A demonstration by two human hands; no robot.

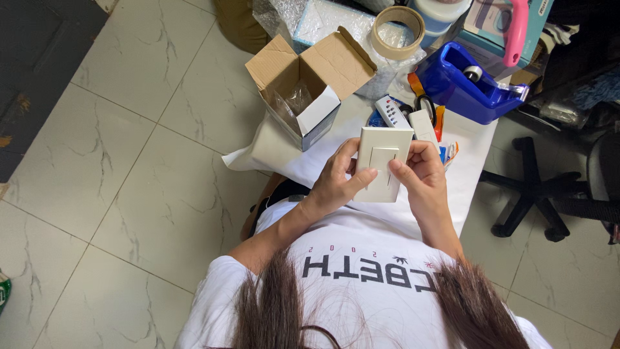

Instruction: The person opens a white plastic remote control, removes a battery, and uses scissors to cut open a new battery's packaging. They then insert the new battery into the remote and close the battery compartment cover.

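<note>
A cream, square plastic wall switch plate with one rectangular rocker, held face-up, slightly tilted, above the white-covered surface.

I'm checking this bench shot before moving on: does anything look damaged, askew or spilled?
Nothing stands out. The white wall switch looks intact, held between the left hand and right hand. The open cardboard box sits upright on the white table.

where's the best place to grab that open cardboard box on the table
Probably by the two long side walls of the open brown cardboard box, coming down from above with the grip spanning its narrow width. Its flaps are splayed outward and look floppy, so take it below them. It stands tilted near the edge of the white table, left of the cream wall switch plate that both hands hold.
</note>
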